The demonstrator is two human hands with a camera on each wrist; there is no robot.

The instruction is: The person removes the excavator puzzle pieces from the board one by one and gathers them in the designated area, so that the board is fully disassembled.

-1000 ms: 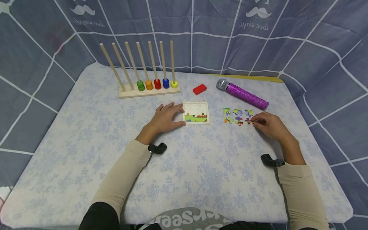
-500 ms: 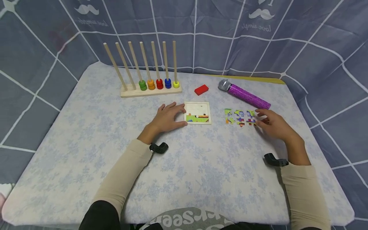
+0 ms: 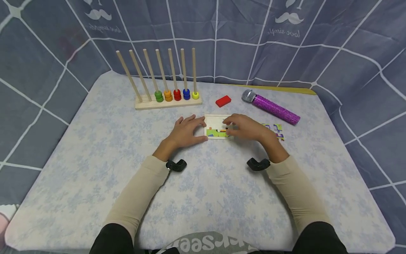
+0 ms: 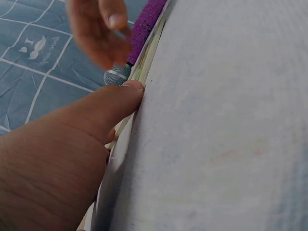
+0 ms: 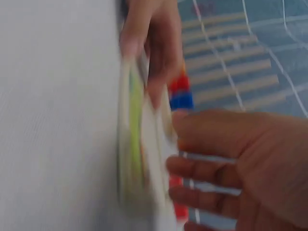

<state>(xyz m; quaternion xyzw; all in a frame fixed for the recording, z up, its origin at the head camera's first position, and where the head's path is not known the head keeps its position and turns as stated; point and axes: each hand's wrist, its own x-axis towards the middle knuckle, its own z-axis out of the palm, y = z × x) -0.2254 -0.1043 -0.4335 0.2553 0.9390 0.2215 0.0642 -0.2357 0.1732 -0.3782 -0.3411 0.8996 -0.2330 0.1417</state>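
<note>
A shallow wooden puzzle tray (image 3: 219, 115) lies flat on the table, with a green strip of picture along its lower part. My left hand (image 3: 187, 134) stays at its left side, the thumb (image 4: 127, 96) touching the near corner and the index finger bent against the left edge. Over the tray's right side is my right hand (image 3: 248, 128), blurred in its wrist view. There its fingers (image 5: 207, 168) are spread, with nothing seen between them. Small jigsaw pieces (image 3: 277, 127) lie to the right, partly hidden behind the right hand and forearm.
A wooden peg stand (image 3: 168, 104) with coloured rings on some pegs stands back left. Behind the tray lie a red block (image 3: 223, 101) and a purple glitter microphone (image 3: 276, 108). A grey gridded curtain (image 3: 234, 60) hangs along the back.
My right hand has moved left from the jigsaw pieces to the tray's right side. My left hand has kept its place on the tray's left edge.
</note>
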